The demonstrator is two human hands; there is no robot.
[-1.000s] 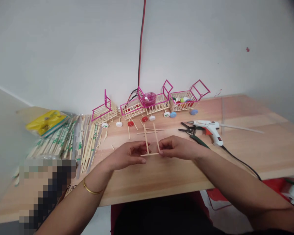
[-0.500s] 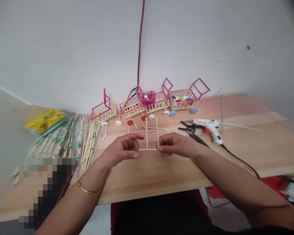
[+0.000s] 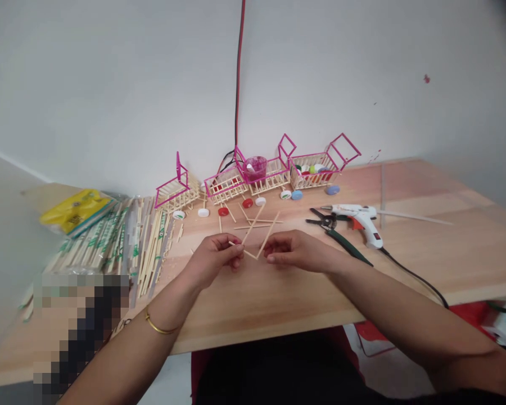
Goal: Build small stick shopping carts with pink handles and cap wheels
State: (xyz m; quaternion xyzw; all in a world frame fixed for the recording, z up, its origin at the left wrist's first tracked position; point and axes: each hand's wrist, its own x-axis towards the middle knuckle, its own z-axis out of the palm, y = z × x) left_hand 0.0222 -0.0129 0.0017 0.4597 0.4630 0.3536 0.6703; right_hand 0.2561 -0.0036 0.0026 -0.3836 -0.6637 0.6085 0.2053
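Between thumb and fingers of my left hand (image 3: 219, 254) is a small frame of thin wooden sticks (image 3: 269, 235), tilted. Two of its sticks point away from me, joined to a short crosspiece on the near side. My right hand (image 3: 293, 251) is close beside the frame's right corner, fingers loosely curled and thumb apart from them; whether a fingertip touches the stick is hard to tell. Beyond the hands, several loose sticks (image 3: 259, 226) lie on the table. Miniature stick carts with magenta rims (image 3: 177, 192) and bottle-cap wheels (image 3: 223, 211) stand behind them.
To the right lie green-handled pliers (image 3: 348, 246) and a white glue gun (image 3: 366, 222) with its black cord. Bundled sticks (image 3: 109, 242) and a yellow packet (image 3: 79, 211) are at the left. A pink-filled plastic cup (image 3: 255, 167) sits among the carts on the wooden table (image 3: 287, 304).
The stick frame has turned from upright to slanting rightward. My left hand has closed on its near-left end, while my right fingers have loosened from its right corner.
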